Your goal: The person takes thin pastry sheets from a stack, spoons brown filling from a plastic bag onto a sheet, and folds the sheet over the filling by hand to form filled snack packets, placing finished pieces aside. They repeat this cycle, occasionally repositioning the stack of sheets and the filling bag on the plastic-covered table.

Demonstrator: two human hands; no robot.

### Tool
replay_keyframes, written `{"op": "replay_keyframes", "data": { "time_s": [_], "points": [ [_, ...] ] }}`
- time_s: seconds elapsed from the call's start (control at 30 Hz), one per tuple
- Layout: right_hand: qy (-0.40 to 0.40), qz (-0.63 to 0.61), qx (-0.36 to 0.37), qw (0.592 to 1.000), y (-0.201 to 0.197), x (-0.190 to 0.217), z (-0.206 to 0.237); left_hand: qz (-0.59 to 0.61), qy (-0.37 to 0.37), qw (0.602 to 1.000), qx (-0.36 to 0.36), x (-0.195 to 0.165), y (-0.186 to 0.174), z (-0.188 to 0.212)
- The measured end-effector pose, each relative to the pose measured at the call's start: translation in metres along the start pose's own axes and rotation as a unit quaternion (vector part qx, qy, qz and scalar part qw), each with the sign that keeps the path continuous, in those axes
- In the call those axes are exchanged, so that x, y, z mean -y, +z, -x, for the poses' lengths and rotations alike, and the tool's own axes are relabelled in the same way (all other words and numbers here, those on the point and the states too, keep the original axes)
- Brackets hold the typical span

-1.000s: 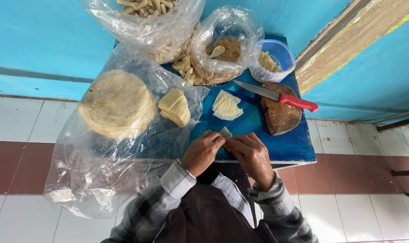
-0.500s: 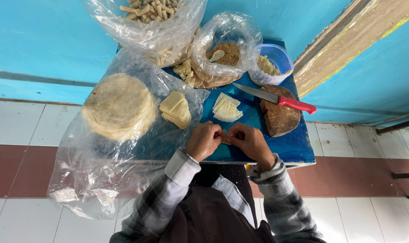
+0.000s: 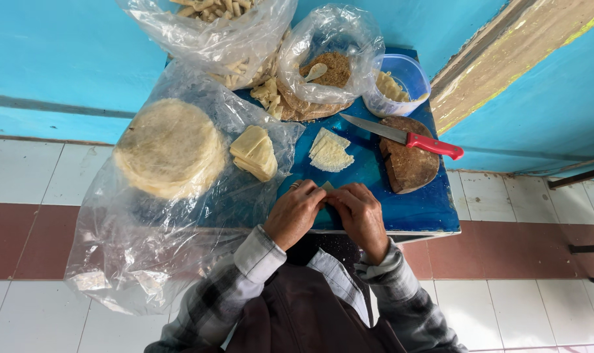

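Both hands have drawn together just below the pale cut wrapper stack (image 3: pixel 330 153): left hand (image 3: pixel 296 213) and right hand (image 3: pixel 357 214) curled, pinching a small pale dough wrapper (image 3: pixel 326 187) shut.

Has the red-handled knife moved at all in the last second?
No. The knife lies as before, its red handle over the brown wooden board and its blade pointing toward the plastic tub; only the camera shifted slightly.

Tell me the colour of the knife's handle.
Red. The knife lies across the brown round board, its handle to the right, seen plainly in the head view.
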State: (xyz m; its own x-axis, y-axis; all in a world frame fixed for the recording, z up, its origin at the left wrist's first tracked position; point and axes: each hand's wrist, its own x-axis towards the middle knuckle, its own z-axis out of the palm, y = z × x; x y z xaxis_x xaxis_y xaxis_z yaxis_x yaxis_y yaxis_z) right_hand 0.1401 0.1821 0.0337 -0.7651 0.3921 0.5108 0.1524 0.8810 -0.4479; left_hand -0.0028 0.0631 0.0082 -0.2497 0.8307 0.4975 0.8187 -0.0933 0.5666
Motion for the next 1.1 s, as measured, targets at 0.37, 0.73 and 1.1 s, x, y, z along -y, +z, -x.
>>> {"op": "replay_keyframes", "data": {
  "time_s": [0.37,0.73,1.1],
  "points": [
    [0.182,-0.087,0.007,0.979,0.001,0.010,0.008,-0.028,-0.040,0.997,0.053,0.002,0.010,-0.008],
    [0.006,0.031,-0.041,0.999,-0.002,0.020,0.012,0.057,-0.103,0.991,0.062,0.017,0.007,-0.027],
    [0.087,-0.023,-0.018,0.996,0.000,0.010,0.008,-0.018,-0.002,0.999,-0.038,-0.005,0.007,0.008]
  ]
}}
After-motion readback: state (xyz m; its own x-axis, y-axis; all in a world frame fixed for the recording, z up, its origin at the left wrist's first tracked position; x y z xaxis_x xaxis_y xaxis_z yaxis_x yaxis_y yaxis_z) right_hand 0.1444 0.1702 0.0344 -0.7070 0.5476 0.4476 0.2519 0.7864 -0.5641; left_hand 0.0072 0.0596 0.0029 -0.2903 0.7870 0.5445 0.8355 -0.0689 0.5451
